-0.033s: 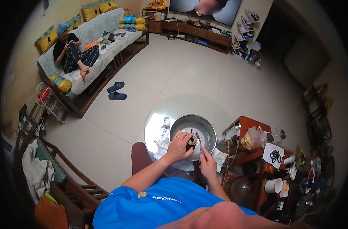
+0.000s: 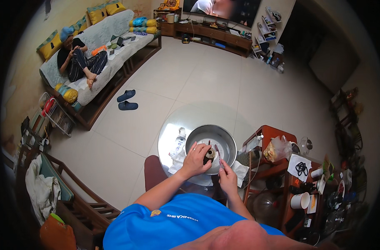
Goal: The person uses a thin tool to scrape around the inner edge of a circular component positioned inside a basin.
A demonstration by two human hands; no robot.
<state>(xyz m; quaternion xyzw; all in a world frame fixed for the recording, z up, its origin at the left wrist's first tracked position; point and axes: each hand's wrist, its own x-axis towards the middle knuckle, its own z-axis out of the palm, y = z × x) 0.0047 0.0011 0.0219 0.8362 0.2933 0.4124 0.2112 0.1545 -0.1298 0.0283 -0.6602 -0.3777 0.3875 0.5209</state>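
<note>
The left hand (image 2: 195,161) was clamped on a dark, metal-necked object (image 2: 210,153), the right hand (image 2: 228,178) on a slim tool (image 2: 218,153) — just right of it. Both lay at the near side of a metal basin (image 2: 231,141) on the desk (image 2: 166,137).

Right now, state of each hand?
Left hand: closed around a small dark vessel with a round opening.
Right hand: closed on a thin brush-like tool.
</note>
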